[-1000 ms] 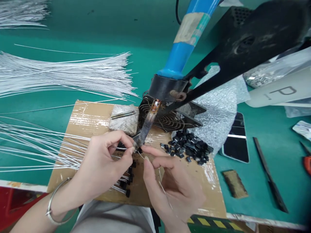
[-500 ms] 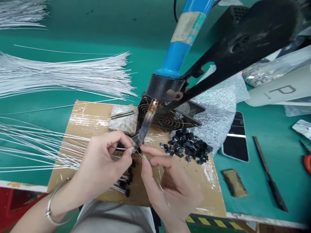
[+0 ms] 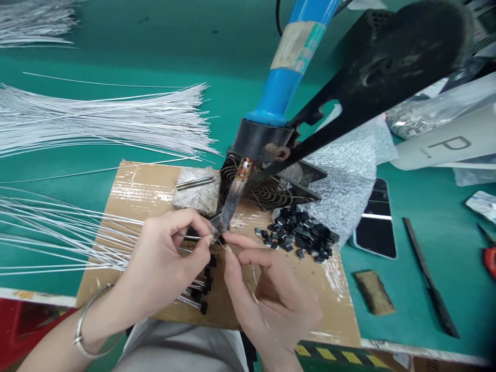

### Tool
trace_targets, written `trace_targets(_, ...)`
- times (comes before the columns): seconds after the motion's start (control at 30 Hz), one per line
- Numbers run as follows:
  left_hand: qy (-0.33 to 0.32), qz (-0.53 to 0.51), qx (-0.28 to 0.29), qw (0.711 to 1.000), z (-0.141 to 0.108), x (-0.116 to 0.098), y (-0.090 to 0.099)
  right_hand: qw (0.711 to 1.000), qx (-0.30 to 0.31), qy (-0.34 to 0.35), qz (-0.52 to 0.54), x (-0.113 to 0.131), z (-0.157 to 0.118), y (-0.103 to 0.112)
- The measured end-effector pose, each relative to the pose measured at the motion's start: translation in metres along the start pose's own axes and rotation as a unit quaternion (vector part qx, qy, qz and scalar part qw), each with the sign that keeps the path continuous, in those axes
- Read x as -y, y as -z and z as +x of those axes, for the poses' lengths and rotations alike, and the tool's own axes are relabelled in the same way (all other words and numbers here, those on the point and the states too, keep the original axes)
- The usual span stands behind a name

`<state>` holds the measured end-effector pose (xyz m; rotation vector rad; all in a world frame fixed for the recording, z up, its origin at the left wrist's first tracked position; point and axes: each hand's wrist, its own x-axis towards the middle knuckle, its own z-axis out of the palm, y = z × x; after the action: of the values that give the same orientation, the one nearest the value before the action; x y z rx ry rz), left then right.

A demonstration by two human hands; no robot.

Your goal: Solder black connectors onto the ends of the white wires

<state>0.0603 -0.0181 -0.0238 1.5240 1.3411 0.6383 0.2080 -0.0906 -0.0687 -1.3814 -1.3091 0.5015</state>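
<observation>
My left hand [image 3: 174, 263] is closed in a pinch on a thin white wire [image 3: 191, 236], whose end lies right by the tip of the soldering iron [image 3: 230, 206]. My fingertips hide most of that end. Between the thumb and forefinger of my right hand [image 3: 267, 289] is a thin strand of solder wire [image 3: 253, 294]. Its front end reaches toward the iron's tip, and the rest trails across the palm. The iron has a blue handle and points down in a black stand [image 3: 349, 93]. Below my left fingers lie several wires with black connectors [image 3: 201, 305] on their ends.
A pile of small black connectors [image 3: 306, 232] lies on the cardboard [image 3: 329, 310]. Behind it are a fan [image 3: 267, 194] and bubble wrap [image 3: 344, 170]. White wire bundles [image 3: 96, 119] lie left. A phone [image 3: 375, 222], a sponge [image 3: 374, 292] and a dark flat tool [image 3: 430, 279] are right.
Almost nothing differs. My right fingertips and the solder wire have edged very slightly toward the iron's tip, while my left hand keeps its place.
</observation>
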Motion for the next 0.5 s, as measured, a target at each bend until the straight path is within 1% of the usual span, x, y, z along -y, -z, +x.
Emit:
trace_targets(0.07,-0.003,-0.003,0.003,1.0,0.0009,-0.0001,-0.0002,1.0,-0.004,-0.001,-0.012,0.001,0.0012,0.0003)
trace_targets(0.23,-0.014,0.001,-0.002,1.0,0.0003,0.0002,0.0,1.0,0.015,0.017,-0.012,-0.0004,0.0025,0.002)
trace_targets(0.5,-0.023,0.005,-0.005,1.0,-0.0021,0.0014,0.0005,1.0,-0.001,0.012,0.013,-0.0027,-0.0028,0.0)
